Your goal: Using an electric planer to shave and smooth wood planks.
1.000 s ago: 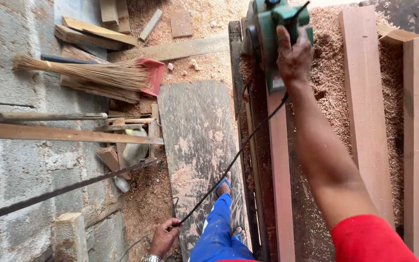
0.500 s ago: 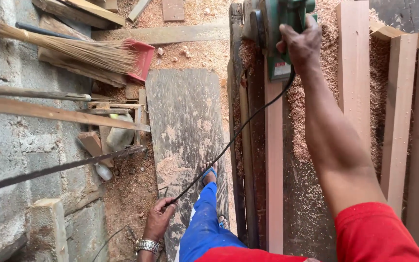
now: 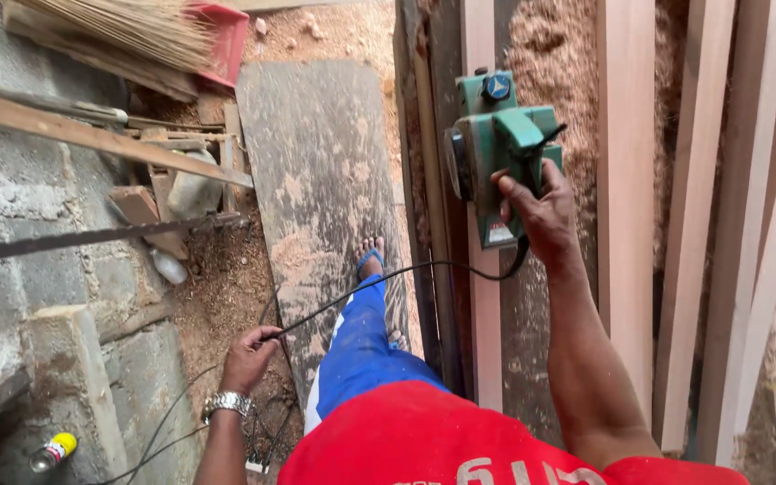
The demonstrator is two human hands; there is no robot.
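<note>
Green planer (image 3: 496, 153) within right fingers (image 3: 532, 193)

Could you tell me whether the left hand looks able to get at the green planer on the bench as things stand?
Probably not without a change: the left hand hangs low at the person's side, gripping the black cord, while the green planer sits on a plank up on the bench, already held by the right hand.

Grey block wall (image 3: 20, 207), sawdust-strewn floor (image 3: 226, 287), daylight

A right hand (image 3: 539, 208) grips a green electric planer (image 3: 496, 148) resting on a long plank (image 3: 484, 305). The left hand (image 3: 249, 357) holds its black cord (image 3: 379, 278).
</note>
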